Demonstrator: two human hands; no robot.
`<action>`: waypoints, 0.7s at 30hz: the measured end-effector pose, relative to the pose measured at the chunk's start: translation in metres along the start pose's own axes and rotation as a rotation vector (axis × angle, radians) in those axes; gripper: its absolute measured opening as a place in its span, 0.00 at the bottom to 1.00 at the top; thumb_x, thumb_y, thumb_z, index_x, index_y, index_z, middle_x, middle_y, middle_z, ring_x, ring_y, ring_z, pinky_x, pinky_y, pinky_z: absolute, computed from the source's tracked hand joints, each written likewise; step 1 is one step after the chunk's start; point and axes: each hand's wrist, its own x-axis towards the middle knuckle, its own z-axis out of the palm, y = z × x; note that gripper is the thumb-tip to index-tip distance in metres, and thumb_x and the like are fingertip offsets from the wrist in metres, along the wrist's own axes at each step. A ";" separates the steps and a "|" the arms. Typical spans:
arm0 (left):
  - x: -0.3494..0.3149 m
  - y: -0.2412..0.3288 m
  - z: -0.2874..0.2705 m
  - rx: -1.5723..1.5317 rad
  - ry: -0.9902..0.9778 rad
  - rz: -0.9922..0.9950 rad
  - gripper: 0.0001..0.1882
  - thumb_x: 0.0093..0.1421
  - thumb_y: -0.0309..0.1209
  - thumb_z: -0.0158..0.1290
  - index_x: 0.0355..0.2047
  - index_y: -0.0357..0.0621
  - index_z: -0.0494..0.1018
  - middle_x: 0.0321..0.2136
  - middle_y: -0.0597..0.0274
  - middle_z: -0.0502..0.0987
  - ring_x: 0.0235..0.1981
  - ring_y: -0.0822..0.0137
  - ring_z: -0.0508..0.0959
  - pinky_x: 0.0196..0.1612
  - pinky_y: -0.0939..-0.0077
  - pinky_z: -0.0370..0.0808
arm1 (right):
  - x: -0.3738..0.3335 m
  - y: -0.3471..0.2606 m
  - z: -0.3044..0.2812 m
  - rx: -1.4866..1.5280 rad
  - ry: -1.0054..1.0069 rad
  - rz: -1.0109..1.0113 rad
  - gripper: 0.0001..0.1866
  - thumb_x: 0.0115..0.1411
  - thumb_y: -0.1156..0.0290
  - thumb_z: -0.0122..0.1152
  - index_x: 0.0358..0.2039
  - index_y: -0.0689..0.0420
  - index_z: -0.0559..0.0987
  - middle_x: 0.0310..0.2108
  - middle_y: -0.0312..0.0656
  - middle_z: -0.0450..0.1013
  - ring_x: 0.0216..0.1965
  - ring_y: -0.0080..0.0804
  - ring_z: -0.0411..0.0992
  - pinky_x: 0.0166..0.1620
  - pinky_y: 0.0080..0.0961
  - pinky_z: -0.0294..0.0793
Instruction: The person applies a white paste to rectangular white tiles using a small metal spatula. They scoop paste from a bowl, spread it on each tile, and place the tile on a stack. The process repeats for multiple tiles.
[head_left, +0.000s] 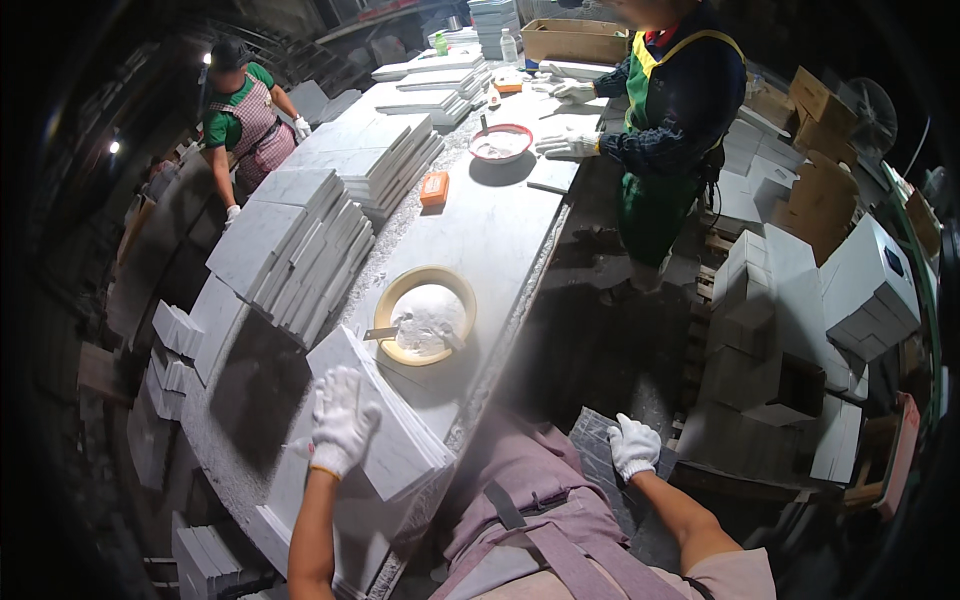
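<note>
My left hand (pixel 343 420), in a white knit glove, lies flat with outstretched fingers at the left side of a short stack of white marble tiles (pixel 395 440). These tiles sit slightly fanned on the near part of the table. Off to my right, below table height, my gloved right hand (pixel 634 447) closes on the edge of a dark grey veined tile (pixel 592 432) beside my apron. Its fingertips are partly hidden. Just beyond the white stack stands a cream bowl (pixel 468 300) of white powder (pixel 428 318), with a flat scraper (pixel 381 333) across its rim.
Tall stacks of white tiles (pixel 290 235) line the table's left side. Farther along are an orange box (pixel 434 188) and a red-rimmed bowl (pixel 528 134). One gloved co-worker (pixel 655 120) stands at the right side, another (pixel 245 125) at the left. Cartons and pale blocks (pixel 745 285) crowd the right floor.
</note>
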 end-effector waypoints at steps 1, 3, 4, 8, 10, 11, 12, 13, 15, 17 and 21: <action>0.016 -0.010 0.002 0.010 -0.001 -0.033 0.49 0.72 0.70 0.31 0.78 0.43 0.52 0.79 0.44 0.47 0.80 0.45 0.43 0.80 0.48 0.35 | 0.000 0.001 0.001 -0.009 0.013 -0.003 0.26 0.67 0.46 0.57 0.59 0.45 0.82 0.44 0.46 0.84 0.46 0.47 0.81 0.50 0.47 0.79; 0.035 -0.024 0.006 0.031 -0.014 -0.096 0.49 0.72 0.70 0.30 0.79 0.44 0.51 0.79 0.45 0.47 0.80 0.46 0.43 0.80 0.49 0.35 | -0.001 0.001 0.000 -0.009 0.022 -0.012 0.26 0.67 0.46 0.58 0.58 0.45 0.82 0.44 0.46 0.84 0.46 0.47 0.82 0.50 0.46 0.79; 0.043 -0.028 0.008 0.041 -0.020 -0.121 0.49 0.72 0.70 0.30 0.79 0.44 0.51 0.79 0.46 0.46 0.80 0.46 0.43 0.80 0.49 0.35 | 0.000 0.001 -0.001 0.001 0.025 -0.016 0.26 0.67 0.46 0.58 0.58 0.45 0.82 0.44 0.46 0.84 0.46 0.47 0.82 0.50 0.46 0.79; 0.034 -0.020 0.008 0.036 -0.020 -0.133 0.51 0.72 0.71 0.28 0.79 0.42 0.48 0.80 0.45 0.44 0.81 0.45 0.41 0.80 0.49 0.34 | 0.000 0.001 -0.007 0.017 -0.005 -0.005 0.26 0.67 0.46 0.58 0.58 0.45 0.82 0.44 0.46 0.83 0.46 0.46 0.81 0.51 0.46 0.78; 0.009 -0.002 0.000 -0.017 0.002 -0.065 0.53 0.71 0.71 0.28 0.79 0.39 0.46 0.79 0.40 0.43 0.80 0.41 0.40 0.80 0.47 0.33 | 0.000 0.000 -0.010 0.022 -0.019 -0.001 0.26 0.67 0.46 0.58 0.58 0.46 0.82 0.44 0.46 0.83 0.46 0.46 0.81 0.51 0.46 0.77; -0.006 0.013 -0.005 0.003 -0.032 -0.066 0.51 0.72 0.69 0.29 0.79 0.38 0.46 0.78 0.35 0.43 0.79 0.35 0.39 0.79 0.43 0.34 | 0.000 0.000 -0.012 0.025 -0.037 0.004 0.26 0.67 0.46 0.58 0.58 0.46 0.82 0.44 0.46 0.83 0.46 0.46 0.81 0.51 0.46 0.77; -0.025 0.027 -0.015 0.022 -0.067 -0.002 0.50 0.73 0.66 0.30 0.78 0.35 0.48 0.77 0.31 0.44 0.79 0.31 0.40 0.79 0.39 0.34 | 0.001 0.000 -0.013 0.031 -0.030 0.005 0.26 0.66 0.46 0.58 0.58 0.46 0.82 0.44 0.46 0.83 0.46 0.46 0.81 0.51 0.47 0.77; -0.044 0.043 -0.027 0.014 -0.051 0.081 0.50 0.73 0.66 0.32 0.76 0.31 0.50 0.76 0.28 0.47 0.78 0.30 0.43 0.79 0.38 0.36 | 0.002 0.001 -0.014 0.037 -0.021 -0.003 0.25 0.66 0.46 0.59 0.58 0.46 0.83 0.44 0.46 0.83 0.46 0.47 0.81 0.51 0.46 0.77; -0.074 0.078 -0.052 -0.079 -0.008 0.183 0.48 0.71 0.65 0.39 0.69 0.27 0.62 0.69 0.23 0.60 0.71 0.24 0.58 0.75 0.35 0.50 | 0.004 0.001 -0.015 0.076 0.050 -0.017 0.22 0.63 0.50 0.59 0.50 0.49 0.84 0.37 0.48 0.83 0.41 0.49 0.81 0.46 0.47 0.78; -0.092 0.101 -0.083 -0.264 -0.153 0.272 0.37 0.73 0.59 0.44 0.53 0.32 0.77 0.47 0.39 0.79 0.49 0.36 0.77 0.54 0.48 0.74 | 0.007 0.003 -0.013 0.074 0.035 -0.021 0.22 0.63 0.50 0.59 0.51 0.49 0.84 0.38 0.48 0.83 0.41 0.49 0.81 0.47 0.47 0.77; -0.089 0.126 -0.113 -0.924 -0.247 0.056 0.21 0.71 0.45 0.54 0.41 0.37 0.82 0.28 0.51 0.79 0.33 0.47 0.80 0.39 0.62 0.79 | 0.012 0.007 -0.004 0.071 0.034 -0.024 0.23 0.63 0.50 0.59 0.53 0.48 0.84 0.38 0.48 0.83 0.41 0.49 0.81 0.48 0.47 0.77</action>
